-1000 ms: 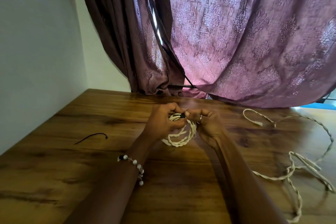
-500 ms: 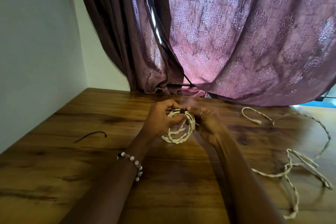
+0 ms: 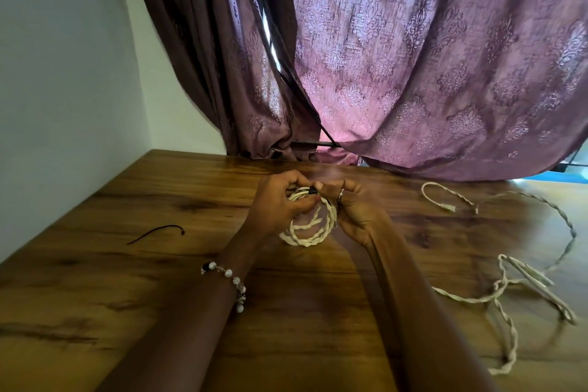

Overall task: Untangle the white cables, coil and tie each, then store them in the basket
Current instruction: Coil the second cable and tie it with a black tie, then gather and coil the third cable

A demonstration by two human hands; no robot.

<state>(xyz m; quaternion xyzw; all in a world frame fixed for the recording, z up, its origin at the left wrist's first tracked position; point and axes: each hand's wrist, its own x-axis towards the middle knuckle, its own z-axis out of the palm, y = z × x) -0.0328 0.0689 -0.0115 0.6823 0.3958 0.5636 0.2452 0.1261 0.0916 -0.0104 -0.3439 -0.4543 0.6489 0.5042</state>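
coiled white cable (image 3: pixel 307 229) upright, black-tied; loose cable (image 3: pixel 506 289) sprawled right

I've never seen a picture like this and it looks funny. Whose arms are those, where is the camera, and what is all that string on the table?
The camera sits on a person's head and looks down, so you see their own two arms reaching forward. There is no machine here. The left hand and the right hand both hold a coiled white cable, with a black tie at its top. On the wooden table, another white cable lies loose and twisted at the right. A spare black tie lies at the left. Behind hangs a purple curtain. I can't see any basket in this picture.
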